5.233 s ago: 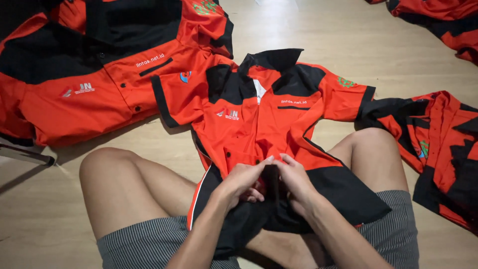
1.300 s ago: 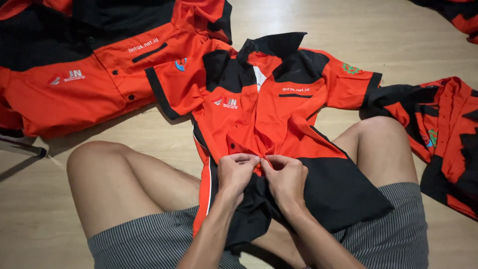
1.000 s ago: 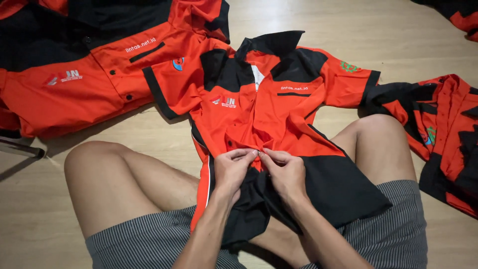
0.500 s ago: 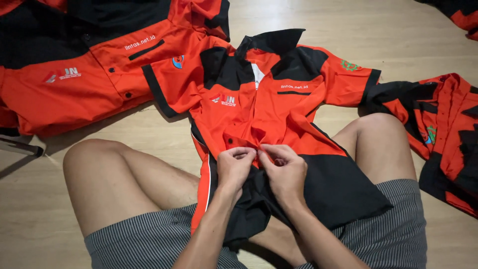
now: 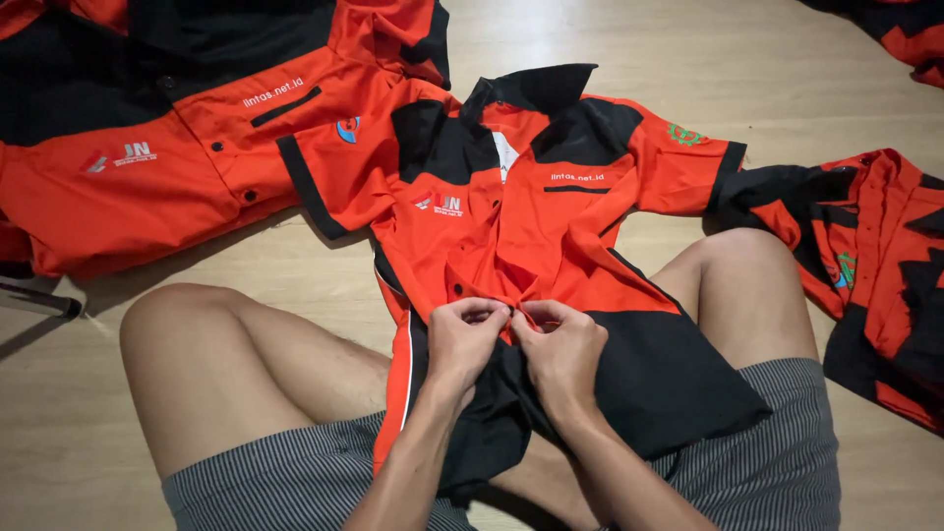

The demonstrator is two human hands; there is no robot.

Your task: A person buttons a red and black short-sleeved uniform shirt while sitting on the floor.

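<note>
An orange and black short-sleeved shirt [image 5: 511, 226] lies front up on the wooden floor, its black hem draped over my lap between my bare knees. My left hand [image 5: 462, 339] pinches the left edge of the shirt's front placket near a small dark button. My right hand [image 5: 562, 346] pinches the right edge, fingertips touching those of the left. Both hands meet at the shirt's middle, just above the black lower panel. The cloth bunches between the fingers, hiding the button being worked.
A second orange and black shirt [image 5: 167, 147] is spread at the upper left, partly under the first one's sleeve. A crumpled one [image 5: 875, 265] lies right of my knee. Another shows at the top right corner [image 5: 905, 29]. A dark thin object [image 5: 39, 300] rests at the left edge.
My hands have crept up the placket from the black lower panel to the orange middle part. The shirt's lower front edges now lie closer together. The camera shifted slightly.
</note>
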